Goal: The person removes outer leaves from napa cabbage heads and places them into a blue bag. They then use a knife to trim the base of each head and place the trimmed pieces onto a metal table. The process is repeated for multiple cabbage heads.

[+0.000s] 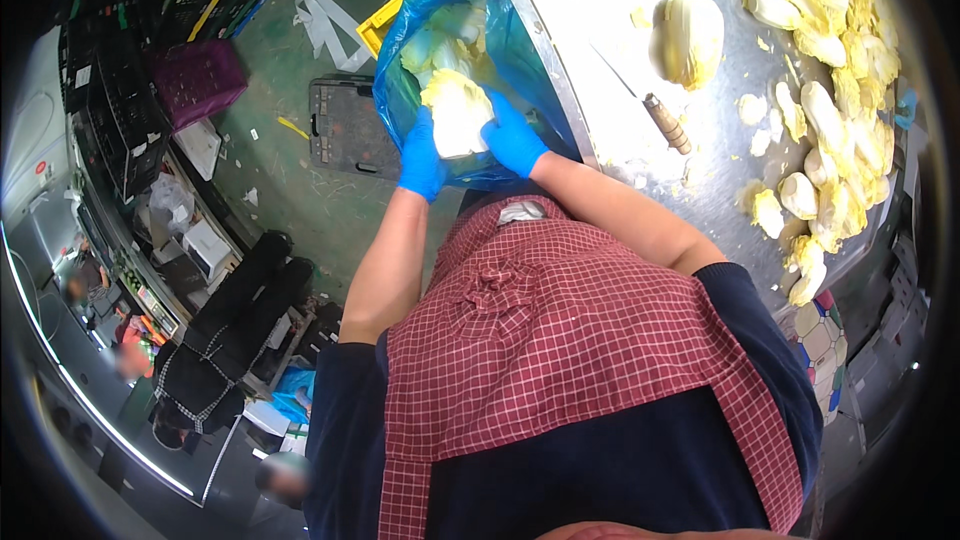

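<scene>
Between my two blue-gloved hands I hold a pale yellow napa cabbage point(460, 118). My left hand point(423, 158) grips its left side, and my right hand point(512, 138) grips its right side. The cabbage is over the mouth of a blue plastic bag point(393, 105), whose edges stand up around other cabbages point(432, 48) inside. A yellow crate point(398, 10) shows behind the bag. To my right, on the metal table point(640, 165), lies a knife point(666, 123) with a wooden handle, close to a single whole cabbage point(692, 40).
Several trimmed cabbages point(825, 130) are heaped along the table's right side, with loose leaf scraps nearby. On the green floor are a dark grey crate point(350, 125) and white strips point(325, 25). A purple crate point(200, 83) and stacked black crates point(112, 110) stand at the left.
</scene>
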Motion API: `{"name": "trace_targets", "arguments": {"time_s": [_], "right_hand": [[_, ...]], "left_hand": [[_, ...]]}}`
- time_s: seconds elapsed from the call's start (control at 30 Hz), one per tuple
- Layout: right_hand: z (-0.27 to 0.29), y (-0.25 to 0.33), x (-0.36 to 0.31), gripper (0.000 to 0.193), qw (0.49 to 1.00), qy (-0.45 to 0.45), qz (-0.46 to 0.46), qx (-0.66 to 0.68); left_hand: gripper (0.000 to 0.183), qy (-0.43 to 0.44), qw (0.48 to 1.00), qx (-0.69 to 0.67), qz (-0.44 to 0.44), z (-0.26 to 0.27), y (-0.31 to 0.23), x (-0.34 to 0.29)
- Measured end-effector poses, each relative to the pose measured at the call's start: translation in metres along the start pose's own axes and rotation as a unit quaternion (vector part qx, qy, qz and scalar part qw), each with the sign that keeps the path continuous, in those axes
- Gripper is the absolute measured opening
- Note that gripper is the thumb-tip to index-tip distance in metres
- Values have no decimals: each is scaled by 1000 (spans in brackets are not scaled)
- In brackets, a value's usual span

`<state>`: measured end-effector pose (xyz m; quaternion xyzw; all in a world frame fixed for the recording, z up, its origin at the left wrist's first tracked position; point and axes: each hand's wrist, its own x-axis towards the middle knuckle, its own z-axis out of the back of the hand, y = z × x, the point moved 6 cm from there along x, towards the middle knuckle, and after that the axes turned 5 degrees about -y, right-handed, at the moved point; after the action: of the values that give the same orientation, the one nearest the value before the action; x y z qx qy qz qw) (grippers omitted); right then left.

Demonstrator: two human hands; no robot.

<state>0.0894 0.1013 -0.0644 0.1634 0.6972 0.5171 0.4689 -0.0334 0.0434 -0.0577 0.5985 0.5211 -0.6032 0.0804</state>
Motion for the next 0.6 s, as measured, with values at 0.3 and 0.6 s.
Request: {"name": "trace_targets", "arguments": {"time_s": [0.3, 0.6], "right_hand": [[-3, 3, -2, 68, 991, -55, 92, -76], [14, -23, 11, 47, 979, -82, 27, -182]], "left_hand": [[55, -5, 991, 106, -84, 10, 18, 22], [56, -1, 999, 13, -39, -10, 14, 3]]}}
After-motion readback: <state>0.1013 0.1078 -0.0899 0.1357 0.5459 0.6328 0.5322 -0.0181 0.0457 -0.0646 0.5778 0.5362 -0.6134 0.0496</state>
